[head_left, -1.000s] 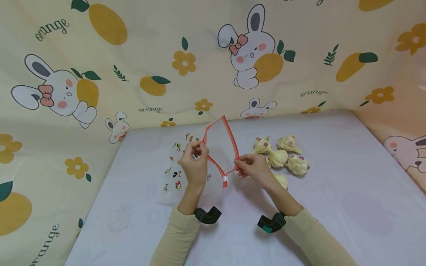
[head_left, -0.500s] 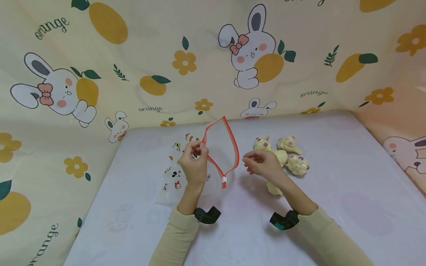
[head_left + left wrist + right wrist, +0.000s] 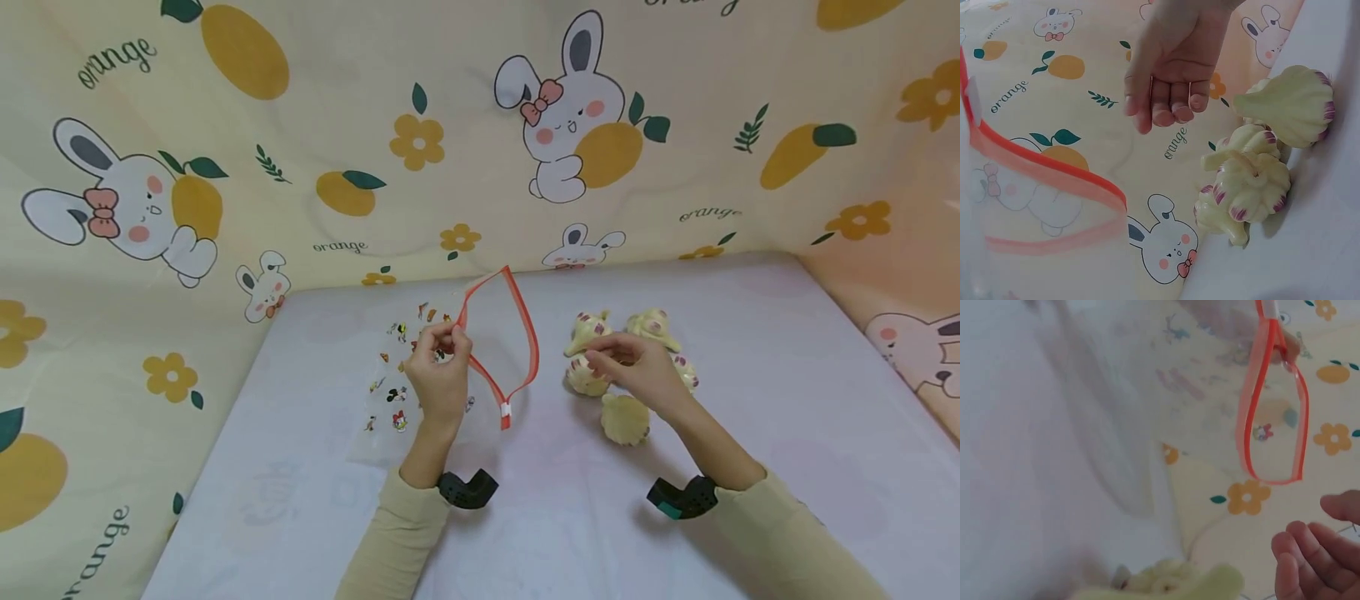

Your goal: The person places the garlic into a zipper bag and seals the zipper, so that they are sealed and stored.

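Observation:
My left hand (image 3: 438, 375) pinches the red-orange edge of a clear zip bag (image 3: 534, 343) printed with small cartoon figures. Its mouth gapes into a wide loop, and a white slider sits at the near end. In the right wrist view the same loop (image 3: 1250, 419) stands wide, with the left hand's fingers (image 3: 1286, 351) behind it. My right hand (image 3: 645, 368) is above several garlic bulbs (image 3: 626, 421), fingers loosely bent and holding nothing. The left wrist view shows this hand (image 3: 1179, 62) apart from the pale, purple-tipped bulbs (image 3: 1300, 106).
A white cloth (image 3: 300, 517) covers the table. Behind it hangs a cream curtain (image 3: 450, 192) with rabbits and oranges, which also runs along both sides. Black wrist cameras (image 3: 468, 489) sit on both forearms.
My right hand has let go of the bag's edge and moved right, over the garlic bulbs. The left hand keeps its pinch in nearly the same place, and the mouth stays apart.

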Motion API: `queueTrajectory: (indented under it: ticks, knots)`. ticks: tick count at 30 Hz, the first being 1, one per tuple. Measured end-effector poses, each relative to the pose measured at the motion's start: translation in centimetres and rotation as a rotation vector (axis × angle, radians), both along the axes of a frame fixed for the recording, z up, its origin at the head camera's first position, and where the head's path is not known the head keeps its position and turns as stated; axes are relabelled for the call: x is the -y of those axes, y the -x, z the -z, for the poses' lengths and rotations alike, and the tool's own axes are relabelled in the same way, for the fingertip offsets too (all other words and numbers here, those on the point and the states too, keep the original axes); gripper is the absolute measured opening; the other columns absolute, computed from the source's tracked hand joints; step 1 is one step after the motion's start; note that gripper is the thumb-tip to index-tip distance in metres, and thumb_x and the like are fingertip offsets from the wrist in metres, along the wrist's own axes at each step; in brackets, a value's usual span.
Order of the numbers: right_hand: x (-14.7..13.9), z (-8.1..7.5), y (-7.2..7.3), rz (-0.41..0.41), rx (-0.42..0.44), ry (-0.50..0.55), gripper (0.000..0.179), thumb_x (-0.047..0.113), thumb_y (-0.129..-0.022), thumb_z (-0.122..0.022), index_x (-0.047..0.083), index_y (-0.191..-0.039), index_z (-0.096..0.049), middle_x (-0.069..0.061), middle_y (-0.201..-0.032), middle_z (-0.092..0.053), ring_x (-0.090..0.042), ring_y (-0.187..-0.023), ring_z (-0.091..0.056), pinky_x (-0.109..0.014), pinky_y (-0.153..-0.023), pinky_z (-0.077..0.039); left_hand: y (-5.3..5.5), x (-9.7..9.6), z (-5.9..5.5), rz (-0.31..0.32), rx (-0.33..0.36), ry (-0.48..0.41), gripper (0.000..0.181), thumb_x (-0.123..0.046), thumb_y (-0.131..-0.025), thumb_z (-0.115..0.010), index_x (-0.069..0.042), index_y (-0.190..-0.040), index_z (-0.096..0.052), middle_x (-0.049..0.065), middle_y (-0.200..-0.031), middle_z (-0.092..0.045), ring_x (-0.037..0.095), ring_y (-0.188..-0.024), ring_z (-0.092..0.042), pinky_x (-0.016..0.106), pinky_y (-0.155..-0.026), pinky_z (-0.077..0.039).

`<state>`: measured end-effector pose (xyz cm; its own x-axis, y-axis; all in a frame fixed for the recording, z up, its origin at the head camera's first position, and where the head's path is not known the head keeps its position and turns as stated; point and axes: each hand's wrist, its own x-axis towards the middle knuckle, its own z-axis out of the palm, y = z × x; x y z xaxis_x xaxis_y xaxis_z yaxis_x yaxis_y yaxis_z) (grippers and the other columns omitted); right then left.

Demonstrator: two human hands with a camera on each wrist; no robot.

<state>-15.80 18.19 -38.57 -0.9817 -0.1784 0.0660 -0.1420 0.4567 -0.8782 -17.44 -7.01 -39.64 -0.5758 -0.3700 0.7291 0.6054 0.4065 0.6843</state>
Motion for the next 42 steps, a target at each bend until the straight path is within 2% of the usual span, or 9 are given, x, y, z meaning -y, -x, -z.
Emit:
queueTrajectory:
  ticks: [4, 8, 14, 21, 25, 30, 36, 42]
  knots:
    - [-0.9, 0.3, 0.0, -0.051, -0.038, -0.058, 0.025, 0.017, -0.093, -0.063, -0.004, -0.106, -0.066, -0.023, -0.096, -0.070, -0.003, -0.074, -0.063, -0.021, -0.066, -0.054, 0.0, 0.0, 0.0, -0.004, 0.001, -0.001, 0.007, 0.002, -0.082, -0.059, 0.007, -0.081, -0.065, 0.017, -0.059, -0.062, 0.012, -0.055, -0.052, 0.016, -0.056, -0.045]
    - [-1.9, 0.9, -0.1, -0.094, -0.096, -0.097, 0.020, 0.013, -0.091, -0.064, -0.002, -0.104, -0.068, -0.019, -0.097, -0.071, 0.005, -0.079, -0.061, -0.017, -0.071, -0.053, 0.0, -0.1, 0.1, -0.008, -0.001, -0.007, 0.007, 0.002, -0.082, -0.059, 0.006, -0.081, -0.065, 0.017, -0.058, -0.062, 0.014, -0.055, -0.052, 0.011, -0.058, -0.043]
    - [-3.4, 1.4, -0.7, -0.130, -0.132, -0.134, 0.018, 0.010, -0.088, -0.067, 0.000, -0.103, -0.069, -0.016, -0.099, -0.071, 0.013, -0.085, -0.057, -0.016, -0.074, -0.053, 0.1, 0.0, 0.0, -0.009, -0.008, 0.012, 0.007, 0.002, -0.082, -0.060, 0.006, -0.081, -0.065, 0.017, -0.059, -0.062, 0.020, -0.054, -0.054, 0.017, -0.056, -0.045]
    - [-4.4, 2.2, -1.5, -0.162, -0.124, -0.210, 0.027, 0.016, -0.085, -0.072, 0.002, -0.107, -0.068, -0.014, -0.102, -0.072, 0.007, -0.087, -0.061, -0.021, -0.077, -0.055, 0.1, 0.2, -0.1, -0.024, 0.016, 0.026, 0.007, 0.001, -0.083, -0.060, 0.006, -0.082, -0.064, 0.017, -0.060, -0.063, 0.020, -0.055, -0.053, 0.023, -0.054, -0.046]
    - [-4.6, 2.7, -1.8, -0.179, -0.125, -0.178, 0.031, 0.014, -0.083, -0.074, 0.000, -0.109, -0.067, -0.018, -0.106, -0.071, 0.005, -0.093, -0.062, -0.025, -0.081, -0.056, 0.0, 0.3, -0.2, -0.026, 0.029, 0.019, 0.008, 0.000, -0.083, -0.060, 0.007, -0.083, -0.064, 0.017, -0.061, -0.062, 0.017, -0.057, -0.053, 0.022, -0.056, -0.046]
    - [-4.7, 3.3, -2.0, -0.207, -0.181, -0.161, 0.032, 0.011, -0.080, -0.076, -0.001, -0.109, -0.066, -0.019, -0.106, -0.070, 0.011, -0.096, -0.059, -0.024, -0.081, -0.057, -0.1, 0.5, -0.2, -0.030, 0.034, 0.011, 0.008, 0.000, -0.084, -0.060, 0.006, -0.083, -0.065, 0.016, -0.061, -0.062, 0.013, -0.059, -0.052, 0.022, -0.056, -0.045]
    - [-5.1, 4.0, -2.1, -0.225, -0.222, -0.156, 0.034, 0.008, -0.077, -0.078, -0.002, -0.108, -0.067, -0.022, -0.106, -0.069, 0.016, -0.096, -0.056, -0.024, -0.081, -0.057, 0.0, 0.5, -0.2, -0.036, 0.020, 0.006, 0.008, 0.001, -0.083, -0.060, 0.006, -0.082, -0.066, 0.016, -0.059, -0.062, 0.012, -0.057, -0.052, 0.016, -0.057, -0.044]
    - [-5.5, 4.6, -2.2, -0.232, -0.213, -0.171, 0.041, 0.009, -0.074, -0.080, -0.004, -0.110, -0.066, -0.024, -0.108, -0.067, 0.015, -0.097, -0.056, -0.024, -0.079, -0.057, 0.1, 0.6, -0.3, -0.031, 0.010, 0.007, 0.008, 0.000, -0.083, -0.060, 0.006, -0.081, -0.066, 0.017, -0.060, -0.063, 0.015, -0.056, -0.053, 0.020, -0.055, -0.045]
